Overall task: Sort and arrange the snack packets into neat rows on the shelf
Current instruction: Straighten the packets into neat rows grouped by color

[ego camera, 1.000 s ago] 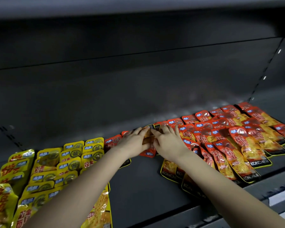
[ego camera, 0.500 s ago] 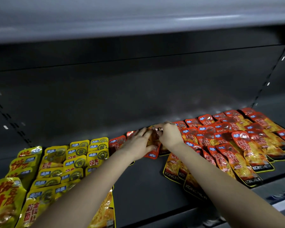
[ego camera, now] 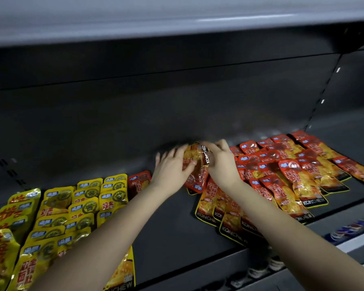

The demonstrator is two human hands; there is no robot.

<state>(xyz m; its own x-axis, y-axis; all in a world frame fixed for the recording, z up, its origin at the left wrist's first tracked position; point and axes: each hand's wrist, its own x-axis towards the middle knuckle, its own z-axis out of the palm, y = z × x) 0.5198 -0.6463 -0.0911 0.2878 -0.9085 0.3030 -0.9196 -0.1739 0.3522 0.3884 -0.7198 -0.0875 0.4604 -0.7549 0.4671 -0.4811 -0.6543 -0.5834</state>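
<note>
No longer pressing flat: now gripping raised red snack packet [ego camera: 195, 159] in left hand [ego camera: 171, 172] and right hand [ego camera: 222, 165]; re-laying likely.

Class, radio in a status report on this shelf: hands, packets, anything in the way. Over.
Left hand and right hand both grip one red packet. Yellow packets rowed left; red pile right, messy. Stray red packet beside yellows.
</note>
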